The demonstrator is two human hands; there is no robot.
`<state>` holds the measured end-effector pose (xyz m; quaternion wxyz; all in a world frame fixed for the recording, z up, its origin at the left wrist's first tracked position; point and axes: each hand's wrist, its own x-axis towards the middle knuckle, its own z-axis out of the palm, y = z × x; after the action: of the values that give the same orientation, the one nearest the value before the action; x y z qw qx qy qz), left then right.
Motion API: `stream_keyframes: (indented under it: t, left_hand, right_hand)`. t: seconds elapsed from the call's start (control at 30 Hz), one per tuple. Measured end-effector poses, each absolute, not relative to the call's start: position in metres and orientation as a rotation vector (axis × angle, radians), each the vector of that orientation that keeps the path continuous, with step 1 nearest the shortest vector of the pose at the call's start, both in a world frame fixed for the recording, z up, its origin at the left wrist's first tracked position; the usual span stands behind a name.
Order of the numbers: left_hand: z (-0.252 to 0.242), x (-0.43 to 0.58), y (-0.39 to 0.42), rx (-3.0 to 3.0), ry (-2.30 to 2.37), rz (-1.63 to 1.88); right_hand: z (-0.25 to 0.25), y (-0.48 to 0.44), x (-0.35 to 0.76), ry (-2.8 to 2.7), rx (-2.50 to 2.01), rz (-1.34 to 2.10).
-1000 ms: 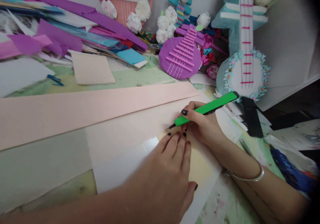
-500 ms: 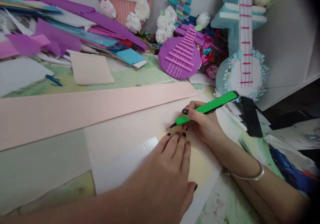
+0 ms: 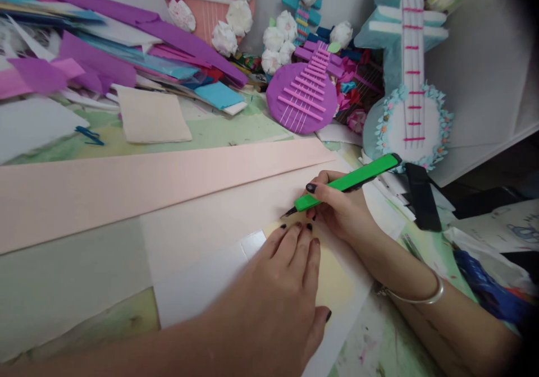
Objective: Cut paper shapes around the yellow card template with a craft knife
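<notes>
My right hand point(image 3: 337, 206) is closed around a green utility knife point(image 3: 349, 180), which slants down to the left. Its thin dark tip meets the sheet just beyond my left fingertips. Palm down, my left hand point(image 3: 273, 293) lies with stretched fingers on a pale yellow piece point(image 3: 334, 279) and the white paper sheet point(image 3: 189, 279) under it. A small shiny white strip point(image 3: 252, 244) shows beside my left index finger; the rest of it is covered by the hand. Past the knife tip, a long pale pink paper strip point(image 3: 168, 180) runs across the sheet's far side.
Paper scraps point(image 3: 96, 46) are heaped at the back left. A purple paper lute point(image 3: 301, 96) and a light blue one point(image 3: 415, 102) stand at the back. A black flat object point(image 3: 423, 197) lies right of the knife, with a beige square point(image 3: 154, 114) behind the strip.
Hardly anything differs. The whole view has shifted very slightly, and both hands and the knife keep their places on the sheet.
</notes>
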<state>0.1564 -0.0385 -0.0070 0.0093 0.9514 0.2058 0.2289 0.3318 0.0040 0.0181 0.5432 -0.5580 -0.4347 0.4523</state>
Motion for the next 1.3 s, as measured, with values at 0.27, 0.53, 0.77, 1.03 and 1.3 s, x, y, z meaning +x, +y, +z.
stream_keyframes:
  t: [0.27, 0.53, 0.77, 1.03, 1.3]
  left_hand:
    - [-0.0075, 0.1567, -0.0381, 2.977, 0.642, 0.695]
    - [-0.007, 0.1566, -0.0397, 2.965, 0.637, 0.704]
    - [-0.0074, 0.1552, -0.0384, 2.949, 0.643, 0.687]
    - [-0.008, 0.156, -0.0372, 2.953, 0.652, 0.695]
    - [-0.0067, 0.1557, -0.0383, 2.962, 0.65, 0.692]
  right_hand:
    - [0.0164, 0.0031, 0.3349, -1.046, -1.335, 1.063]
    - [0.0195, 0.0032, 0.331, -1.035, -1.341, 1.062]
    - [0.0181, 0.0031, 0.3345, -1.005, -1.341, 1.076]
    - [0.0187, 0.003, 0.3348, -1.033, -1.356, 1.063]
    - [0.0181, 0.0032, 0.3353, -1.005, -1.32, 1.065]
